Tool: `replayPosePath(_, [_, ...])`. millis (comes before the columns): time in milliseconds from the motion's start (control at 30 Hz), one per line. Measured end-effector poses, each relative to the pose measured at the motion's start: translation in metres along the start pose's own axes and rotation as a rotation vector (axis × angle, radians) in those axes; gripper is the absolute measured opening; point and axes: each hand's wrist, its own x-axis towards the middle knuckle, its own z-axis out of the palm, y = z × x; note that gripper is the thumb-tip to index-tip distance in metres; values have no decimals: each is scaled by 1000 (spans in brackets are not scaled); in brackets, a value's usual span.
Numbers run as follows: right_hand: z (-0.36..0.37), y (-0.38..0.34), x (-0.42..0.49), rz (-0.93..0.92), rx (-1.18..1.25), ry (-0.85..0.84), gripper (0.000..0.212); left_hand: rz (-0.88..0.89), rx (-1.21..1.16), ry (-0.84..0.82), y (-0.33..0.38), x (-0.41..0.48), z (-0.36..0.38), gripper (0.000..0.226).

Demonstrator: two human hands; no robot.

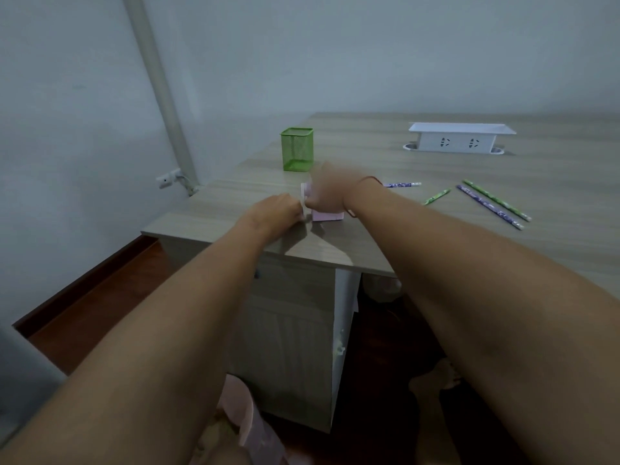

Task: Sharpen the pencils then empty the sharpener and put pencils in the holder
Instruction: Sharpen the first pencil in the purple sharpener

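On the desk (231,199) corner, right grip (327,189) clasps the sharpener (328,216) while left grip (275,210) pinches its crank (303,200).

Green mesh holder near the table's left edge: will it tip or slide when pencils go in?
The green mesh holder looks light: open wire mesh, apparently empty, so a nudge may slide it on the table. Its square base should not roll, but it stands taller than wide, so long pencils leaning on the rim might tip it.
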Motion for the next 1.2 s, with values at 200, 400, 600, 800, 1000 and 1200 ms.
replayPosePath(200, [1, 2, 5, -29, -18, 41, 58, -26, 40, -20, -11, 30, -16, 27])
replayPosePath(400, [-3, 10, 8, 19, -2, 8, 63, 56, 100, 166, -13, 52, -55, 23])
replayPosePath(600, [1, 13, 11, 90, 45, -64, 62, 119, 107, 249, -2, 33, -57, 26])
replayPosePath(800, [-8, 10, 10, 80, 65, -74, 61, 147, -2, 267, 3, 2, -48, 23])
replayPosePath(1000, [0, 0, -1, -11, 53, -33, 58, -31, -13, 42, 11, -14, 0, 27])
replayPosePath(1200, [4, 8, 3, -43, 80, 13, 57, -87, -69, 14, 5, 9, -3, 27])
